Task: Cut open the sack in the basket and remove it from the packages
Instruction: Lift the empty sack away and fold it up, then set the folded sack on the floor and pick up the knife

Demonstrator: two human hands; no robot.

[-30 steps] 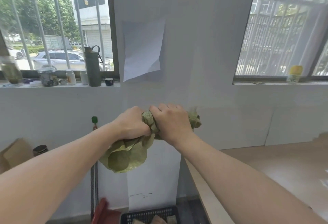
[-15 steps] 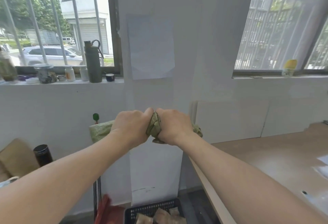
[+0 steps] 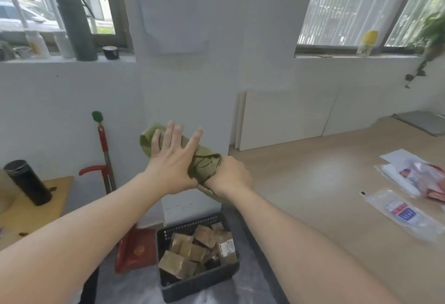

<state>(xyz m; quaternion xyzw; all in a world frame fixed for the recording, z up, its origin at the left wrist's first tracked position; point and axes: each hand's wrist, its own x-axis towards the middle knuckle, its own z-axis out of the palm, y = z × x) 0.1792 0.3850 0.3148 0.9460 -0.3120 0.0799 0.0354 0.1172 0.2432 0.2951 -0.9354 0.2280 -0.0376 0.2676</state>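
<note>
The crumpled olive-green woven sack point(image 3: 202, 159) is bundled in the air above the black plastic basket point(image 3: 199, 279) of brown taped packages point(image 3: 192, 248); the right hand point(image 3: 228, 176) clenches one end, the left hand point(image 3: 173, 159) lies splayed flat on it; with only one fist gripping, the roll may unfurl; its long axis runs up-left from the right fist

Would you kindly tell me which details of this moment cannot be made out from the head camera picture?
- Right hand: its fingers are hidden behind the rolled green sack.
- Sack: the cut cannot be found; the left hand covers much of it.
- Packages in the basket: the label print is too small and blurred.
- Lower packages: hidden under the upper ones.
- Printed bags on the table: text blurred.
</note>
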